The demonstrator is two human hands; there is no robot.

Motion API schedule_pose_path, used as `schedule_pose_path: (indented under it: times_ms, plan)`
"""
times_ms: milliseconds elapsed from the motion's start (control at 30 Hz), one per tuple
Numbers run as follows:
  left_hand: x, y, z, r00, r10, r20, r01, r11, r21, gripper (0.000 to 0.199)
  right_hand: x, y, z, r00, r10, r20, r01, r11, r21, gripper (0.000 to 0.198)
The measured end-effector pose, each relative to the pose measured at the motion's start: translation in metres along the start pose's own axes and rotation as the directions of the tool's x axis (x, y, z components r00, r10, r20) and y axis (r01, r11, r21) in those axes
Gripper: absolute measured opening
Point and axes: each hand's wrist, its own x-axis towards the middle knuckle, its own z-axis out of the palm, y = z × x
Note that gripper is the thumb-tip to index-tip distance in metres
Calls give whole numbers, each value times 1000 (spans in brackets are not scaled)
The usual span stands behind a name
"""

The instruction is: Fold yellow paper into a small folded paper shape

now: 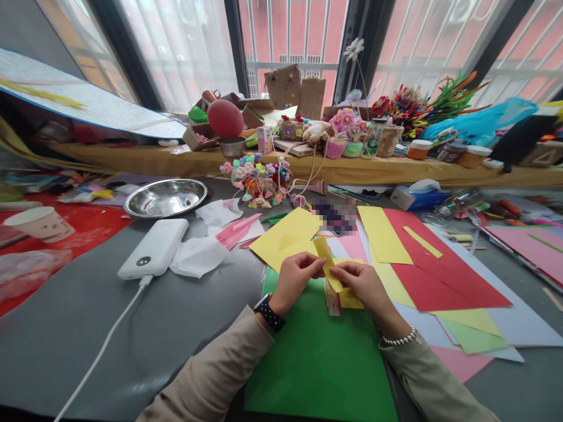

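Observation:
Between my two hands is a narrow strip of yellow paper [326, 255], tilted and raised over the work surface. My left hand [295, 281], with a watch on its wrist, pinches the strip's left edge. From the other side my right hand [363, 287], with a beaded bracelet at the wrist, pinches it lower down. Beneath the hands lies a green sheet [321, 363]. On it rest a small pinkish patterned piece [333, 303] and more yellow paper [350, 299], partly covered by my right hand. A larger yellow sheet [285, 234] lies just beyond my left hand.
To the right, a red sheet [457, 281] overlaps several coloured papers. Left stand a white power bank [153, 249] with a cable, crumpled tissues [200, 258], a metal plate [165, 198] and a paper cup [39, 224]. Craft flowers [257, 179] and jars line the back ledge.

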Motion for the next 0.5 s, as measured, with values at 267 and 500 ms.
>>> schedule_pose_path:
  times_ms: [267, 500]
  plan:
    - [0, -1, -2, 999, 25, -28, -26, 1000, -18, 22, 0, -3, 0, 998, 27, 57, -29, 999, 29, 18]
    - [0, -3, -1, 999, 27, -23, -28, 999, -27, 22, 1, 1, 0, 999, 17, 48, -18, 1000, 25, 20]
